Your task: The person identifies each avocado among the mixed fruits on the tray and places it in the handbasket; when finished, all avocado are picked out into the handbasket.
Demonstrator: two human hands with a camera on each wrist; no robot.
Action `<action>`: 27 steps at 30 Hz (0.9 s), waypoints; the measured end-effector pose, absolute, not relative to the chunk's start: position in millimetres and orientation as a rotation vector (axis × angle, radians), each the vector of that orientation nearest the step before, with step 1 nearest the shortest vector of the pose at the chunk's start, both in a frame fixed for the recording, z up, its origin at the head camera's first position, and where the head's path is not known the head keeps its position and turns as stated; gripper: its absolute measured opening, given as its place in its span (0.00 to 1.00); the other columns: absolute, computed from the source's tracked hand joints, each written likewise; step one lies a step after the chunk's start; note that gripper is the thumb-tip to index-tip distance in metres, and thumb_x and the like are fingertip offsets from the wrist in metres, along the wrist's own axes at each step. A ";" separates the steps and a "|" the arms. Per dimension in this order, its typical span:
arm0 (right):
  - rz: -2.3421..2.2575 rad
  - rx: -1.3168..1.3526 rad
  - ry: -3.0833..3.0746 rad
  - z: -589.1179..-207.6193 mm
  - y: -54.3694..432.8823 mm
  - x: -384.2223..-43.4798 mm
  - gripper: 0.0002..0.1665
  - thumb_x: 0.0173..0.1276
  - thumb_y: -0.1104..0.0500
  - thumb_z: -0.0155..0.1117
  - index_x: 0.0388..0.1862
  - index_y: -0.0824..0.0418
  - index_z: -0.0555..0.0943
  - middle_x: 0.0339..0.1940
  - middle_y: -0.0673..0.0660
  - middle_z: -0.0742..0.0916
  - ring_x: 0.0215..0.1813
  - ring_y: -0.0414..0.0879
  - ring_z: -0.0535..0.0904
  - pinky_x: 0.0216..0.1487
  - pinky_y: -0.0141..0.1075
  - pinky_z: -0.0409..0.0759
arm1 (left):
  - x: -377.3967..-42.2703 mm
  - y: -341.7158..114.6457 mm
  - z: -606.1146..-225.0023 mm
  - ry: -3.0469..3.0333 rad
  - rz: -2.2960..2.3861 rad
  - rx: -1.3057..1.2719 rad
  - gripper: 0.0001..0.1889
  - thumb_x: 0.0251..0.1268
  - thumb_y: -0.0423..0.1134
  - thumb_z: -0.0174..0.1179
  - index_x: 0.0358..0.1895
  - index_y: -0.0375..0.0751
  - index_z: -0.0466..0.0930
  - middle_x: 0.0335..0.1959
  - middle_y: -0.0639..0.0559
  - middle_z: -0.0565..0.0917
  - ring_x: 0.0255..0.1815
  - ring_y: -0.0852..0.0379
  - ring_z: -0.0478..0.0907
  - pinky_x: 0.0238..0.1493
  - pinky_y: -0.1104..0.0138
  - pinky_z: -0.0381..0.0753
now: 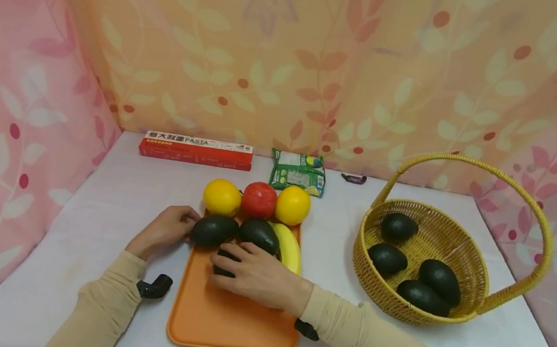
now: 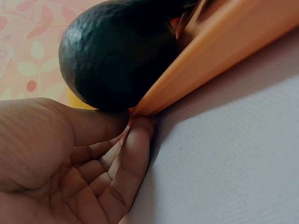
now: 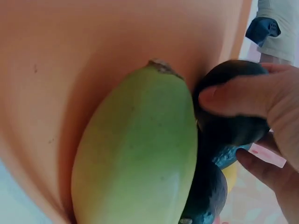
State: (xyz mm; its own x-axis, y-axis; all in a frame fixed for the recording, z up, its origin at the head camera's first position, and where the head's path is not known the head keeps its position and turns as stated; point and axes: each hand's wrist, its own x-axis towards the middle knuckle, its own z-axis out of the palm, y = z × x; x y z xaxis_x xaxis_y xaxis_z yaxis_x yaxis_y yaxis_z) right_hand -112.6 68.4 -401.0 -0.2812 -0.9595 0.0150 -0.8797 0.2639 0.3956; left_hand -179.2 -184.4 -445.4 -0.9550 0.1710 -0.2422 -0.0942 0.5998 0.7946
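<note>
Sleeves flank tray, roomy toward its near edge; right grip holds avocado.

Seven avocados are showing, and four of them are lying in one basket. Two yellow fruits, one apple and one banana are making four other fruits. One tray, one box and one purple candy are lying here too. The green packaging is not showing clearly if it is one pack or two. One left hand and one right hand are making two.
</note>
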 end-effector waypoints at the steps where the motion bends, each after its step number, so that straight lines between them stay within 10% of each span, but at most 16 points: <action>1: -0.441 1.707 -2.285 -400.3 69.1 -112.4 0.23 0.72 0.50 0.58 0.65 0.40 0.72 0.68 0.47 0.75 0.71 0.47 0.69 0.67 0.40 0.70 | -178.9 -184.5 -445.9 2.535 1.291 0.057 0.14 0.66 0.32 0.49 0.49 0.30 0.79 0.37 0.42 0.82 0.31 0.55 0.76 0.38 0.68 0.74; 27: -0.068 1.151 -2.461 -298.7 251.8 -132.9 0.41 0.47 0.51 0.77 0.62 0.59 0.75 0.55 0.66 0.79 0.49 0.60 0.79 0.49 0.55 0.79 | -182.4 -186.1 -447.1 2.544 1.285 0.104 0.14 0.66 0.32 0.50 0.50 0.28 0.77 0.34 0.43 0.82 0.29 0.56 0.76 0.37 0.68 0.75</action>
